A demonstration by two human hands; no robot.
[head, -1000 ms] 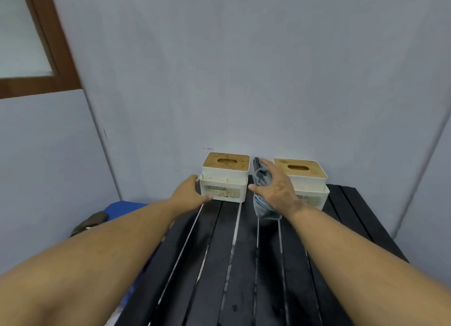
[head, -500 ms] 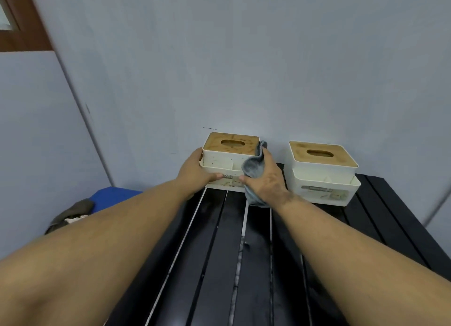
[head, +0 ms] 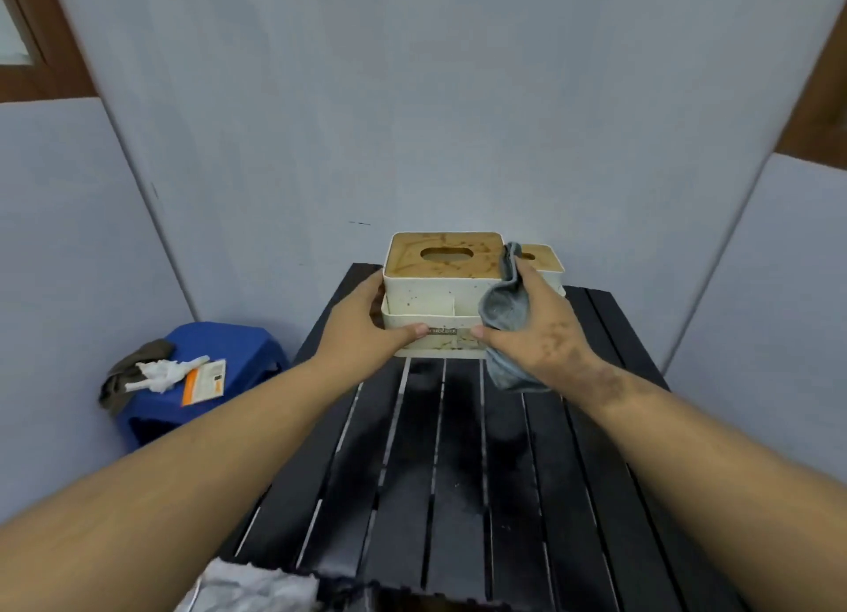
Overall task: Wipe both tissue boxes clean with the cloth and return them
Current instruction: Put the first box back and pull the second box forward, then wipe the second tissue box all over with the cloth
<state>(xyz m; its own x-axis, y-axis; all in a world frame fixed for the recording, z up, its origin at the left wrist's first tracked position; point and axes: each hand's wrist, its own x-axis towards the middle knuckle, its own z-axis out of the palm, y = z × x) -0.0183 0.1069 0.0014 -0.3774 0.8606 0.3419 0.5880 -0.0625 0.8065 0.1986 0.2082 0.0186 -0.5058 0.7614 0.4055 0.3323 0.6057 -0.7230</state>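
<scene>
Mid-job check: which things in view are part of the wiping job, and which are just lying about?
Job:
- near tissue box, gripped by left hand and right hand
- grey cloth, in the right hand
- far tissue box, behind

Lying about:
- blue stool
- papers on it
- brown rag on it

Your black slatted bench (head: 458,497) runs up mid-frame, carrying two tissue boxes (head: 435,299) (head: 543,256) at its far end.

Both hands, the left hand (head: 362,332) and the right hand (head: 541,332), closed off the near tissue box (head: 440,286) at its sides. The second box (head: 543,258) and wall stood behind the right hand. Bare slatted table (head: 435,474) lay open beneath the forearms.
</scene>
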